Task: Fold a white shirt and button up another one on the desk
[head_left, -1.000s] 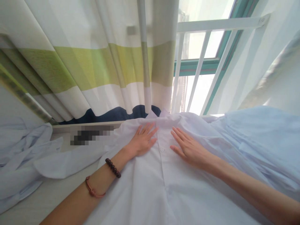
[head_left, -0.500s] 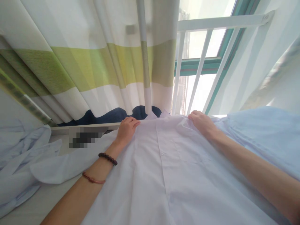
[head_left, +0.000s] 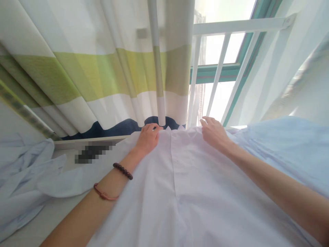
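The white shirt (head_left: 159, 192) lies spread from six o'clock to twelve. It looks light, soft and floppy, so hold its shoulders (head_left: 132, 138). The left hand (head_left: 147, 139) at eleven and right hand (head_left: 214, 133) at one are half curled; I can't tell if they grip it.

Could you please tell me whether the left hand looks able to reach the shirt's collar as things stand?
Probably yes: the left hand is close beside the collar, and nothing visible stands between them.
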A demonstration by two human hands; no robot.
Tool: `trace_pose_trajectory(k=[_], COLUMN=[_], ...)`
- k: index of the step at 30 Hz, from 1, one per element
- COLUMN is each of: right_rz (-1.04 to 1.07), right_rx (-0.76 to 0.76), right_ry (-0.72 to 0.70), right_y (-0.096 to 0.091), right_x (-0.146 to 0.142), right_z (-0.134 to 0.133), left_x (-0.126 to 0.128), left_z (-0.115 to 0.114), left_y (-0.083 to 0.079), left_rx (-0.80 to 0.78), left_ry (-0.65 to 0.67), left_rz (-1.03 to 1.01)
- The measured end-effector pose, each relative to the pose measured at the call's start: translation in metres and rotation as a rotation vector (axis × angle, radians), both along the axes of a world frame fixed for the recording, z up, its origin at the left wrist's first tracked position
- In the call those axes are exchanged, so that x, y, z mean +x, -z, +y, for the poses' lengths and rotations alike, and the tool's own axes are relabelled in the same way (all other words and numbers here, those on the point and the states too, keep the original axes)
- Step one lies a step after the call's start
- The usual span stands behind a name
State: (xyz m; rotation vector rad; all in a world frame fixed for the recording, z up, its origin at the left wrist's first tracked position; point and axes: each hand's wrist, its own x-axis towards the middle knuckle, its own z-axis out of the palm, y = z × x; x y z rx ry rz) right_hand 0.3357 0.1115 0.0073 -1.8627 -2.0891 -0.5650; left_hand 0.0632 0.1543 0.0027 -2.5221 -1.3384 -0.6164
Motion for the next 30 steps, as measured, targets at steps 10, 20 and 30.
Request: trace_pose_trajectory(k=[10,20,30], right_rz=[0.241,0.275,0.316], right_rx=[-0.411,-0.494,-0.296], right_ry=[-0.45,-0.461,-0.572], right_y=[0.051,0.043,0.048], right_x=[-0.065,-0.06,-0.069], right_z=[-0.108,-0.116,-0.127], left_x=[-0.002,0.009,0.03], left_z=[-0.037,-0.039,-0.011], left_y=[0.033,0.024,0.02], left_rx=[-0.248,-0.121,-0.059], left_ry=[0.269,0.202,0.121], left_rz=[0.203,0.159,0.092])
